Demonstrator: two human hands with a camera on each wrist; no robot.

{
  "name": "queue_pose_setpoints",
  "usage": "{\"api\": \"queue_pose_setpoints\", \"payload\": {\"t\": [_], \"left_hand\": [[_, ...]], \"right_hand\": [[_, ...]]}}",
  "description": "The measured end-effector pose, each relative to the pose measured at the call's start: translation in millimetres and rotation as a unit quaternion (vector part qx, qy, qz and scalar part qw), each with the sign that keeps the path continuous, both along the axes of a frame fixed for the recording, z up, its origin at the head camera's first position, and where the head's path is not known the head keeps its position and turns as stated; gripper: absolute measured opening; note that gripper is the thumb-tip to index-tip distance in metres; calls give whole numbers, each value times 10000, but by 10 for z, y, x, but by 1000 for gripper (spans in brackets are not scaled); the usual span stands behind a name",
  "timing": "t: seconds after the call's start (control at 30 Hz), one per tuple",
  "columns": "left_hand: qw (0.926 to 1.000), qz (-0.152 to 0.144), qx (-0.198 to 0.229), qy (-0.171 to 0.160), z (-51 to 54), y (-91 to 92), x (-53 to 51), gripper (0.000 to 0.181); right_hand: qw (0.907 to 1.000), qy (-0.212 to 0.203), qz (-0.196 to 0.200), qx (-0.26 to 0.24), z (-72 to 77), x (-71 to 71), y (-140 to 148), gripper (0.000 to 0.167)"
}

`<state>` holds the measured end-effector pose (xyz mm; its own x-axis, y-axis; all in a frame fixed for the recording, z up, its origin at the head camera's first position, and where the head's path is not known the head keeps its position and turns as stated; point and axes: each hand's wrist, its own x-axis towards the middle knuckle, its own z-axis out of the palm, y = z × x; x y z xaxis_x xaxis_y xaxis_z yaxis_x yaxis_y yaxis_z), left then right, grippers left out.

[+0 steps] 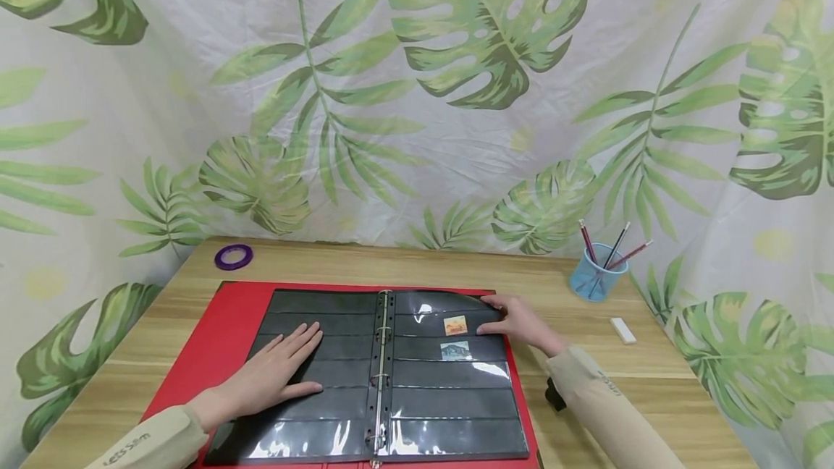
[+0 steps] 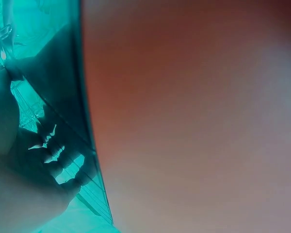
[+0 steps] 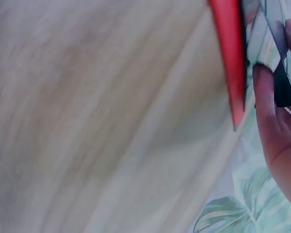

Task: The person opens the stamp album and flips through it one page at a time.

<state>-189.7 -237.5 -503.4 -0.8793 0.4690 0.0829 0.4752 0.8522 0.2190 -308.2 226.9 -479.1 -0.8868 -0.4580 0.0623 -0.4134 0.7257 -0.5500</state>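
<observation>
In the head view, one red album (image 1: 189, 353) lies open on the surface (image 1: 404, 266), two stamps (image 1: 455, 326) in its right page (image 1: 449, 404); the left hand (image 1: 270, 375) lies flat, its grip holding nothing; the right hand's (image 1: 517, 320) grip pinches the right page's edge. One cup (image 1: 589, 284) contains three pencils (image 1: 588, 243). The left wrist view is mostly blurred; the right shows thumb and fingers closed about one dark page.

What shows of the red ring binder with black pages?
The red ring binder lies open on the light-brown wooden table. A silvery, metal-looking ring bar runs between glossy black pocket pages. The right page holds a small orange stamp above a blue-grey stamp. The left hand rests on the left page; the right hand pinches the right page's outer edge near the top.
</observation>
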Motion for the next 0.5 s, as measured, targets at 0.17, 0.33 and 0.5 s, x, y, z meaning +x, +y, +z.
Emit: {"api": "queue_pose_setpoints", "payload": {"t": [0.17,0.33,0.5], "left_hand": [[10000,-6,18,-34,8,1,-3,90],[10000,-6,27,-58,18,9,0,91],[10000,-13,40,-55,28,13,5,90]], "right_hand": [[9990,-312,-167,-281,65,16,-21,69],[9980,-168,-336,-506,108,18,-37,51],[9946,-242,-574,-826,205,56,-53,50]]}}
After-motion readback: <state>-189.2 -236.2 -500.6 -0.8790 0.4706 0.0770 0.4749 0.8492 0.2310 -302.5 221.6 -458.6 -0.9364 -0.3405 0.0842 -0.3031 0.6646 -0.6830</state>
